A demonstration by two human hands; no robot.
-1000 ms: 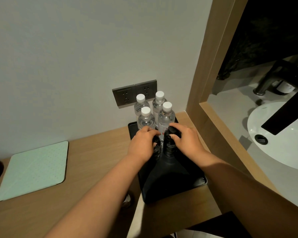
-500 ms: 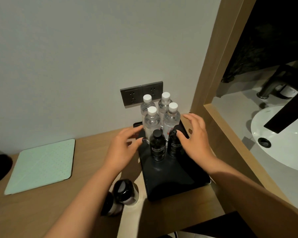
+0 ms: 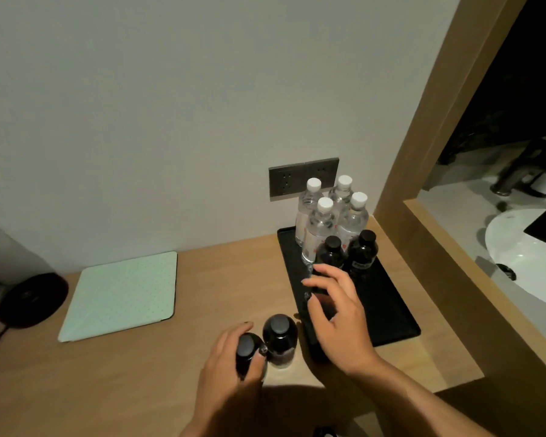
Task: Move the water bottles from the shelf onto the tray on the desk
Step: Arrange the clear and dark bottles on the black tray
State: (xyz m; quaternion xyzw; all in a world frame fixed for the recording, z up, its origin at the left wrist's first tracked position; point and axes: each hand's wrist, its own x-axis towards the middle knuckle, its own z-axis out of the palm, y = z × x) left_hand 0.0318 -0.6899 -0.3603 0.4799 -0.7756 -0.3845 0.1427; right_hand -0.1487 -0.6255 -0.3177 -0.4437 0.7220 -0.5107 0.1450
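Several clear water bottles [image 3: 320, 228] with white caps stand at the far end of the black tray [image 3: 388, 304] on the wooden desk. Two small black bottles [image 3: 361, 252] stand on the tray just in front of them. Left of the tray, on the desk, stand two more small black bottles: my left hand [image 3: 227, 367] is closed around the nearer one [image 3: 246, 350], and the other black bottle [image 3: 279, 337] stands free beside it. My right hand [image 3: 338, 320] hovers with spread fingers over the tray's left edge, holding nothing.
A pale green folded pad [image 3: 123, 293] lies on the desk to the left, with a round black object [image 3: 33, 299] beyond it. A grey wall socket [image 3: 303, 178] sits behind the bottles. At right, a wooden frame [image 3: 423, 222] borders a white basin [image 3: 527, 257].
Both hands have drawn back from the two black bottles on the tray. My left hand dropped to the desk and closed on a small black bottle; my right hand moved left over the tray's edge.
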